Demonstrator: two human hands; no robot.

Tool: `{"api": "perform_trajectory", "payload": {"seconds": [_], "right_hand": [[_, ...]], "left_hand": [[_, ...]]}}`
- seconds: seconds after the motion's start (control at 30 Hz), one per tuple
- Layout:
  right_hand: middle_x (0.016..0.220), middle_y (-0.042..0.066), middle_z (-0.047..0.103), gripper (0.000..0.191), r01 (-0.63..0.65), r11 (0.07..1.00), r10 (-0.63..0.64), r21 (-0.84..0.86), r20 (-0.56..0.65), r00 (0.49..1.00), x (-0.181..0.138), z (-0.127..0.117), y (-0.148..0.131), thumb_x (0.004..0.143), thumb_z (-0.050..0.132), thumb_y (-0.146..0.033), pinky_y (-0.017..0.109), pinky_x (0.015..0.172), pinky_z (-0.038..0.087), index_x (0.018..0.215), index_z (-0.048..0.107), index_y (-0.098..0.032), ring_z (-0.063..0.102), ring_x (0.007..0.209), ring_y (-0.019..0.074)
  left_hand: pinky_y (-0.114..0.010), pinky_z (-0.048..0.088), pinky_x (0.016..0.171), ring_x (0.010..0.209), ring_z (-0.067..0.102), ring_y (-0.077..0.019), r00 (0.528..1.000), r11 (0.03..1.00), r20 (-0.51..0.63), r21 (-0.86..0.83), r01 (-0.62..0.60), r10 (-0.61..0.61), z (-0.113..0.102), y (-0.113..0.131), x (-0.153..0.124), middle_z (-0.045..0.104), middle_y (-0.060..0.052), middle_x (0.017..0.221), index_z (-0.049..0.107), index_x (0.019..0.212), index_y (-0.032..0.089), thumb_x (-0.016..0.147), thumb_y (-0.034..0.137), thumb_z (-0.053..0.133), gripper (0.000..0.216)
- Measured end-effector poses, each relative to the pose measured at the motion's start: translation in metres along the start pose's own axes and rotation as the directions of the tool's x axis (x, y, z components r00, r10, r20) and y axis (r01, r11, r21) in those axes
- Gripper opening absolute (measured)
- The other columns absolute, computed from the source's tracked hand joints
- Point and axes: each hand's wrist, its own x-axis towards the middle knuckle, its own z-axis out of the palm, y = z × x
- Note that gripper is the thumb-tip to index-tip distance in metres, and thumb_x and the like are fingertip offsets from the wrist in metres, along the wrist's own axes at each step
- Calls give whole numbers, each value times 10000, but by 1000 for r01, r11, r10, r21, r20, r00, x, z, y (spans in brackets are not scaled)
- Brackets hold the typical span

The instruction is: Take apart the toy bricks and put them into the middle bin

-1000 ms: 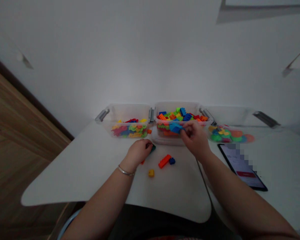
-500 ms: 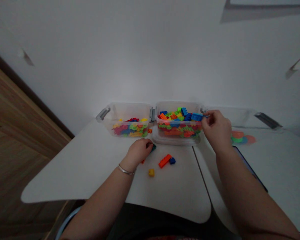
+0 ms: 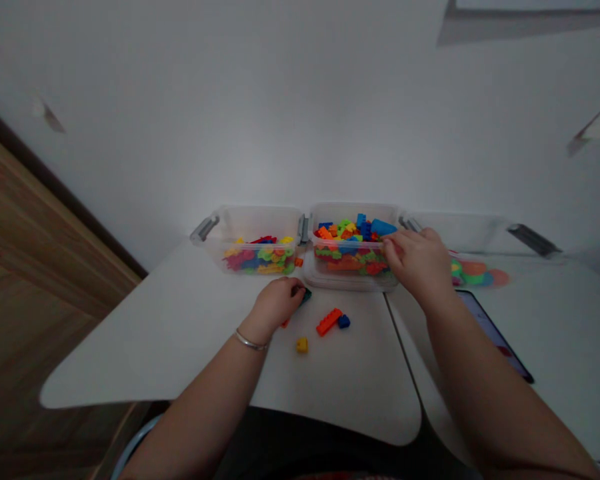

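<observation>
My left hand (image 3: 279, 301) rests on the table with its fingers closed on a dark green toy brick (image 3: 307, 295). Part of an orange piece (image 3: 285, 323) peeks out beneath that hand. My right hand (image 3: 419, 267) is at the right end of the middle clear box (image 3: 350, 283), fingers curled together; what they pinch, if anything, is hidden. Just beyond its fingertips a light blue block (image 3: 383, 227) lies tilted on the mixed bricks. Between the hands lie a long orange brick (image 3: 329, 322), a small dark blue brick (image 3: 344, 321) and a yellow brick (image 3: 303, 345).
A second clear box (image 3: 253, 217) with colourful pieces stands to the left. On the right another clear box (image 3: 473, 230) holds round coloured pieces. A phone or tablet (image 3: 495, 333) lies beside my right forearm. A small orange piece (image 3: 299, 262) sits between two boxes.
My right hand has moved left and slightly down toward the middle box. The light blue block it pinched now lies tilted beyond the fingertips. My left hand has stayed in place.
</observation>
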Motion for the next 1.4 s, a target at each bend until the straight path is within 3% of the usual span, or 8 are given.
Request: {"api": "perform_trajectory", "payload": {"seconds": [0.37,0.47,0.6,0.7,0.77,0.93,1.1,1.4], "right_hand": [[1117,121,734,233,-35,988,55,149,-132,990,-2,-7,-9,906,540,-259,442,884,503,958,756,-189,653,1004,286],[1114,135,713,216,20,974,18,224,-165,986,-3,-13,-19,903,550,-246,434,899,515,949,752,-187,648,1021,280],[1051,100,720,203,177,909,-222,376,78,972,-5,-15,-38,920,559,-237,381,875,527,990,745,-196,665,994,243],[1136,84,711,206,212,845,-413,491,347,842,-10,-12,-51,897,622,-230,366,895,527,1065,740,-212,666,1056,237],[1179,83,704,245,184,838,-460,514,483,745,-14,-9,-58,878,651,-218,377,911,524,1108,735,-213,663,1087,250],[1171,78,710,323,126,827,-504,548,623,598,-22,0,-69,828,696,-200,378,889,518,1150,727,-206,670,1075,274],[1125,82,706,235,140,826,-524,546,653,546,-32,10,-77,845,672,-229,338,788,506,1067,746,-216,676,996,262],[1001,91,719,214,183,872,-470,453,676,567,-31,15,-77,879,539,-119,312,698,476,965,725,-178,683,904,249]], "left_hand": [[-297,502,828,949,682,-223,1000,1000,-1,-6,-7,7,1,-1,0,746,-96,1049,738,1027,173,947,258,491,273],[-298,500,839,960,680,-224,1000,1000,-5,-9,-1,1,1,0,0,744,-99,1059,739,1036,174,940,253,495,274],[-300,497,841,956,678,-222,1000,1000,5,-16,18,-18,1,2,1,743,-96,1065,738,1047,181,939,263,499,275],[-303,495,829,941,677,-222,1000,1000,-6,-14,7,-7,2,2,2,744,-96,1040,739,1031,179,941,271,496,275],[-304,494,816,927,676,-222,1000,1000,-18,-12,-11,11,3,2,3,745,-96,1019,740,1020,175,940,272,496,274],[-301,496,811,907,677,-214,999,1000,-31,-14,-16,16,5,4,4,750,-89,1001,749,1003,181,937,270,500,272],[-311,500,843,954,680,-230,999,1000,-34,1,-6,6,4,4,3,747,-100,1022,753,1008,173,938,272,502,279],[-294,506,824,941,686,-219,999,1000,-42,5,-7,7,7,1,4,747,-94,1023,752,1018,186,935,278,508,274]]}}
